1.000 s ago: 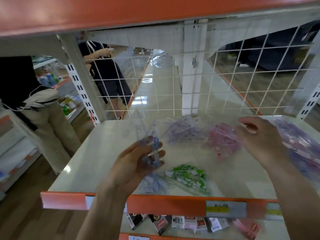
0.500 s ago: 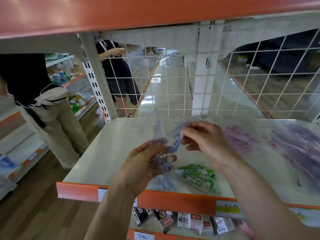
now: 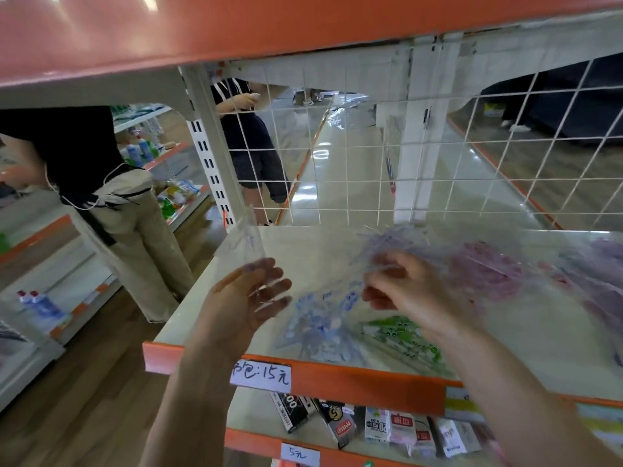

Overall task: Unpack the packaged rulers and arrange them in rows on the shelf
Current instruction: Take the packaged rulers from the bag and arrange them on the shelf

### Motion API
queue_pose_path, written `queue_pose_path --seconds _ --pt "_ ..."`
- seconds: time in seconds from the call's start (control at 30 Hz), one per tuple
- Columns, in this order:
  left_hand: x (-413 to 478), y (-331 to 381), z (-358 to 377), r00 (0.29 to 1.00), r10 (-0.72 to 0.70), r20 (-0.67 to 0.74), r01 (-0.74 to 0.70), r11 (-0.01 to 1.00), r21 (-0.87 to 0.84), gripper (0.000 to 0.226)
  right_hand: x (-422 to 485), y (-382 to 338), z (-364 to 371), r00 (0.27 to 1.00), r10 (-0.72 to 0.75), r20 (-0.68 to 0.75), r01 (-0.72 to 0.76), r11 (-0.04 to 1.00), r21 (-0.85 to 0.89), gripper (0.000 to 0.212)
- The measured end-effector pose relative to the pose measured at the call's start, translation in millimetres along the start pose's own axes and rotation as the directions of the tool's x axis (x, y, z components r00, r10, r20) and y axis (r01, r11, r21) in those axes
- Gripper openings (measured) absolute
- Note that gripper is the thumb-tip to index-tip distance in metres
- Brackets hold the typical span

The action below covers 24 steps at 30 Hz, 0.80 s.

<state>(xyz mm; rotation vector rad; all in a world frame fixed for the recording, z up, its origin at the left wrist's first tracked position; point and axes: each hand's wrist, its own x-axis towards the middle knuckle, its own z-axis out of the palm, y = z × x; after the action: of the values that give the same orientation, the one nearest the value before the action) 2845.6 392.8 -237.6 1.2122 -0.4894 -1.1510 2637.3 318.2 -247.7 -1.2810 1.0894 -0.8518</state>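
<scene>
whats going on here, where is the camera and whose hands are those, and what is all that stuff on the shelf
There is no machine here: a person works with bare hands, and the one picture comes from a camera worn on their head, looking forward and down. The left hand holds a clear plastic wrapper, which looks empty. The right hand has curled fingers near a pile of blue rulers; blur hides whether it pinches anything. On the cream shelf also lie green rulers, a lilac pile and a pink pile. A wire grid backs the shelf, and small boxes stand on the shelf below.
</scene>
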Motion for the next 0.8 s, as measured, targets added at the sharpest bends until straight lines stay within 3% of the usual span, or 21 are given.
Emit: queue_pose_path --seconds 0.07,0.1,0.17,0.23,0.33,0.43,0.53,0.63,0.8 --pt "-4 3 2 0.999 0.039 0.016 -0.04 0.998 0.05 0.016 1 5 13 0.998 0.005 0.067 0.016 0.948 -0.318 0.034" --pt "-7 5 2 0.998 0.055 0.032 -0.057 0.995 0.078 0.016 3 5 16 0.997 -0.049 0.059 0.072 0.855 -0.513 0.038" --pt "-11 7 4 0.994 0.061 0.086 -0.073 0.987 0.145 0.016 1 -3 20 0.972 -0.233 0.016 0.191 0.753 -0.63 0.037" --pt "-14 8 8 0.989 0.036 0.145 -0.064 0.978 0.197 0.015 0 -15 20 0.949 -0.315 0.033 0.29 0.824 -0.487 0.026" --pt "-16 7 20 0.973 -0.031 0.23 -0.04 0.955 0.294 0.014 -3 -33 24 0.956 -0.205 0.208 0.227 0.97 -0.088 0.018" --pt "-17 5 33 0.948 -0.084 0.306 -0.045 0.918 0.393 0.013 0 -36 25 0.939 -0.186 0.29 0.2 0.98 -0.021 0.023" --pt "-16 4 42 0.952 -0.076 0.298 -0.052 0.914 0.401 0.015 3 -33 17 0.955 -0.198 0.22 0.196 0.98 0.031 0.014" --pt "-11 2 44 0.974 -0.051 0.222 -0.017 0.955 0.295 0.017 6 -29 3 0.973 -0.169 0.158 0.152 0.982 0.116 0.009" --pt "-5 -1 40 0.999 0.032 0.028 -0.036 0.985 0.171 0.018 35 -16 -19 0.99 -0.042 -0.134 0.067 0.98 0.188 0.01"
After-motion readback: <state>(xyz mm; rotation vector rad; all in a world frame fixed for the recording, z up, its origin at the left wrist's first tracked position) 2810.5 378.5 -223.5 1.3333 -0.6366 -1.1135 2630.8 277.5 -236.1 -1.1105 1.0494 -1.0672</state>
